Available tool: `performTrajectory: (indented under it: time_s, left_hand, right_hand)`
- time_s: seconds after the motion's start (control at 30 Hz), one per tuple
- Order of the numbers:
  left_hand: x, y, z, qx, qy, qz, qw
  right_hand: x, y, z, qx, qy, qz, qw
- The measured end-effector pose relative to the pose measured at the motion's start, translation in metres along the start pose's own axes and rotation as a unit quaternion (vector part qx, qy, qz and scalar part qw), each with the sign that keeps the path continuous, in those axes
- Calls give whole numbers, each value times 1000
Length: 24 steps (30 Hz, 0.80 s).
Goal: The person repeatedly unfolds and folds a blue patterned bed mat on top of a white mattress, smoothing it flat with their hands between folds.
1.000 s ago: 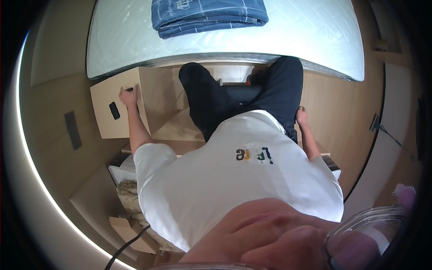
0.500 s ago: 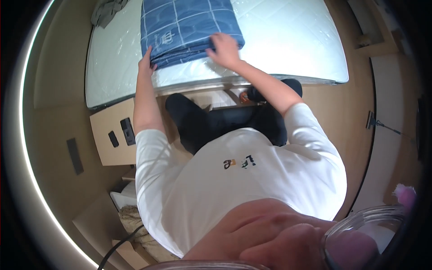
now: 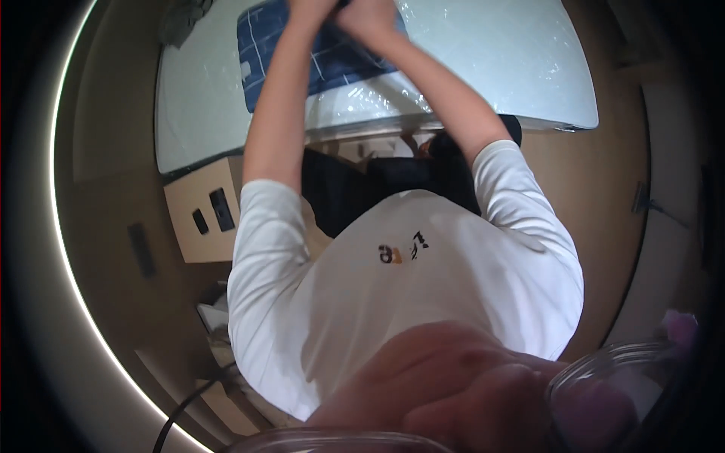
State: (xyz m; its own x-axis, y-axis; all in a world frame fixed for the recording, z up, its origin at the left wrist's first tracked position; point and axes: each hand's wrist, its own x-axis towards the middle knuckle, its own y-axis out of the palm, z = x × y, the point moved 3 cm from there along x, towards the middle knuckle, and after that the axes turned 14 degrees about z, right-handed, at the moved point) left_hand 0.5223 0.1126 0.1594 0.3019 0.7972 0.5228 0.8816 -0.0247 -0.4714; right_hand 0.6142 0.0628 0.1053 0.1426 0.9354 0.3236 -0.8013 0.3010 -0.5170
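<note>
Left hand (image 3: 311,9) and right hand (image 3: 371,21), blurred, top-cropped, partly hide blue checked cloth (image 3: 343,62) at 12 o'clock; can't tell grip.

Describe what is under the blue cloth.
The blue cloth lies on the white mattress, which shows beside it. The patch directly beneath is covered, so anything else there cannot be seen.

Matt cloth bundle (image 3: 343,66), glossy plastic-wrapped mattress (image 3: 498,60)
</note>
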Motion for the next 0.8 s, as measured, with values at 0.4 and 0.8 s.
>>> performTrajectory:
  time_s: [0.4,0.8]
  left_hand:
    - [-200,101,151,265,-20,334,905]
    - [-212,53,257,407,-117,308,852]
  right_hand:
    - [-180,-216,-411,-88,212,-208,951]
    - [-205,-102,-407,288,451,-106,838]
